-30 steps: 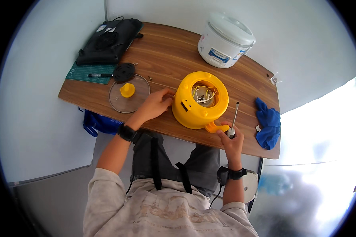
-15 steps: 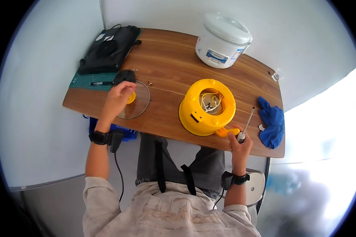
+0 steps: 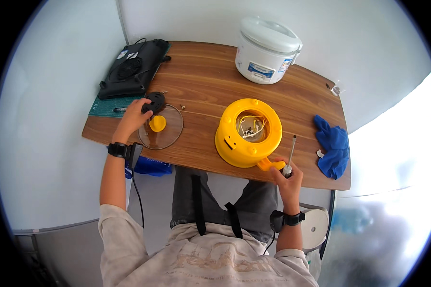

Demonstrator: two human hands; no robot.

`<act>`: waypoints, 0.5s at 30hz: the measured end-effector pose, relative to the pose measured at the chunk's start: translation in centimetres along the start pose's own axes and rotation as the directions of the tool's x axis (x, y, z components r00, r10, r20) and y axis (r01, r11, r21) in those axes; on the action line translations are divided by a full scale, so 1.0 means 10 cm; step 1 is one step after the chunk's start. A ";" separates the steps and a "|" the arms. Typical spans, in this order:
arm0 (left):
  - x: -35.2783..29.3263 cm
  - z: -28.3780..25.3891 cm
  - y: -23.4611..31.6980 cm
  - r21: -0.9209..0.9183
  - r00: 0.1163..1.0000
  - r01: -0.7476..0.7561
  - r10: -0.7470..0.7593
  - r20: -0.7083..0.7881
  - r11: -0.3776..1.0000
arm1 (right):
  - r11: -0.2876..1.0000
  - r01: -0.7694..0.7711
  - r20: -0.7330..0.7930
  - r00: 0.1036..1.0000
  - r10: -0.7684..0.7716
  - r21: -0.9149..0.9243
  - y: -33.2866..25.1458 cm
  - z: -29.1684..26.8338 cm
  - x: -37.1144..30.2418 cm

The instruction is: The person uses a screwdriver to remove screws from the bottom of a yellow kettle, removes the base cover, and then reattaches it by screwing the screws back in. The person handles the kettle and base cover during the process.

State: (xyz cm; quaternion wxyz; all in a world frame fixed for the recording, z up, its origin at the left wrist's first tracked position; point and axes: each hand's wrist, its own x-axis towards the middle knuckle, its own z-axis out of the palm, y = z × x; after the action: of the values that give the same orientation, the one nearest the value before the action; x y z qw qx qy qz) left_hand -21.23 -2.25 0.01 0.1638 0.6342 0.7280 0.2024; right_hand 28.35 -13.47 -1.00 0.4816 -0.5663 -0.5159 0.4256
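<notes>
My left hand grips the near left edge of a black round slotted cover, its thumb and fingers on either side. Just below the cover lies a glass lid with a yellow knob. In my right hand is a screwdriver, its shaft pointing up and away from me. Fingers of that hand also touch the orange-yellow handle of a yellow appliance body. Through the body's open ring, white and yellow wires show.
A white rice cooker stands at the back. At the far left, a black appliance lies on a green cutting mat beside a pen. A blue cloth is at the right edge. Small screws lie near the glass lid.
My left hand has moved from above the lid's yellow knob up to the black cover and closed on its edge. The right hand still holds the screwdriver by the handle of the yellow body.
</notes>
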 end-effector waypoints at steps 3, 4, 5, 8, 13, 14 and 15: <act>0.04 0.02 0.01 0.119 0.984 -0.179 0.177 0.028 0.977 | 0.999 0.034 -0.023 0.999 -0.033 0.022 0.06 -0.01 0.03; 0.03 0.03 0.03 0.140 0.978 -0.210 0.210 0.020 0.968 | 0.999 0.043 -0.033 0.999 -0.042 0.021 0.07 -0.01 0.03; 0.03 0.04 0.06 0.161 0.970 -0.241 0.242 0.014 0.957 | 0.999 0.025 -0.029 0.999 -0.024 0.033 0.07 0.00 0.03; 0.13 0.05 -0.05 0.144 0.951 -0.309 0.306 0.049 0.940 | 0.999 0.003 -0.016 1.000 -0.002 0.046 0.04 0.02 0.01; 0.15 0.06 0.09 0.032 0.969 -0.247 0.245 0.040 0.969 | 0.999 -0.003 -0.013 1.000 0.003 0.039 0.04 0.01 0.01; 0.17 0.06 0.09 0.044 0.968 -0.249 0.247 0.042 0.967 | 0.999 -0.005 -0.014 1.000 0.006 0.042 0.04 0.02 0.01; 0.18 0.06 0.08 0.054 0.968 -0.249 0.246 0.045 0.967 | 0.999 -0.009 -0.013 1.000 0.009 0.044 0.03 0.02 0.01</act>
State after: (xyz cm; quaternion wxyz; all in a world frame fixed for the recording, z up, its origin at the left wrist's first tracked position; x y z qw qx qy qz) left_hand -20.48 -0.35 -0.05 0.1319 0.7284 0.6456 0.1874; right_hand 28.17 -13.34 -1.35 0.4954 -0.5606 -0.5008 0.4353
